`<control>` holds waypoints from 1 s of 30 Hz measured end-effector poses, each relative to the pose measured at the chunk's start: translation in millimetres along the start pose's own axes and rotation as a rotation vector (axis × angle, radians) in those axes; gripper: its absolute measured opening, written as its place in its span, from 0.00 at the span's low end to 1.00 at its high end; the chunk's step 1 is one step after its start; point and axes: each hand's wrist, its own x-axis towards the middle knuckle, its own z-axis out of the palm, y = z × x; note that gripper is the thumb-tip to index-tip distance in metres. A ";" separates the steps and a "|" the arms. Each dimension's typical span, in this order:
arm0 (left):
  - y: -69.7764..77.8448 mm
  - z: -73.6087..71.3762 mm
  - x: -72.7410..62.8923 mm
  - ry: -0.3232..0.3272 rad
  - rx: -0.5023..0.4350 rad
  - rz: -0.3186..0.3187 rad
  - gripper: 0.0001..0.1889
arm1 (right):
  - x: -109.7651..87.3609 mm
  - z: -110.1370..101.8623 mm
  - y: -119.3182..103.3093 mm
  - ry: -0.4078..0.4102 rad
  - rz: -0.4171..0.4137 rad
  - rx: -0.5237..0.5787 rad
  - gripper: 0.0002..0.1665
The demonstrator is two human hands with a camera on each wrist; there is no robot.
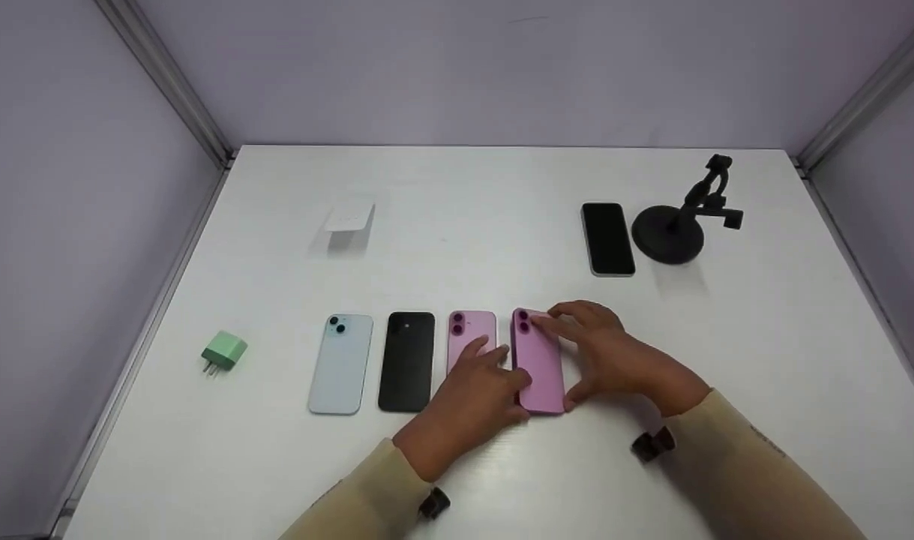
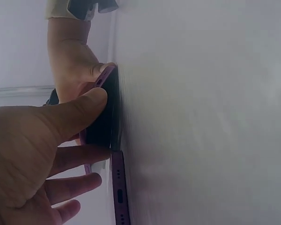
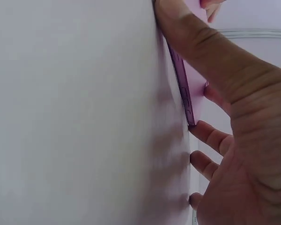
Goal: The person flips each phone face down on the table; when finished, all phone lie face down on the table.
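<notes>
A pink phone (image 1: 543, 371) lies back side up between both hands, its left long edge raised off the table in the left wrist view. My right hand (image 1: 614, 356) grips it, thumb at the lower right corner and fingers round the camera end. The left hand (image 1: 475, 394) holds its left edge near the bottom with thumb and index finger. Under that hand's other fingers lies a second pink phone (image 1: 471, 322), partly hidden. Further left are a black phone (image 1: 406, 364) and a light blue phone (image 1: 340, 367), both back side up in the same row.
A green charger plug (image 1: 225, 349) lies at the left. Farther back stand a folded white card (image 1: 350, 217) and a black stand (image 1: 668, 236) with a jointed arm. Beside the stand lies a phone (image 1: 608, 240) with its dark screen up. Walls border the table's back and sides.
</notes>
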 end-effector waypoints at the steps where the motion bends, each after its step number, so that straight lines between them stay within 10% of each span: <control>1: -0.6 -0.1 0.1 0.000 -0.033 -0.015 0.22 | -0.3 0.6 1.3 0.006 -0.004 0.010 0.79; 18: -8.5 4.1 2.7 0.008 -0.284 -0.098 0.22 | -5.3 5.9 16.3 0.068 -0.036 0.110 0.67; 30: -8.7 5.7 2.3 0.003 -0.119 -0.043 0.21 | -7.7 6.3 19.4 0.072 -0.042 0.121 0.65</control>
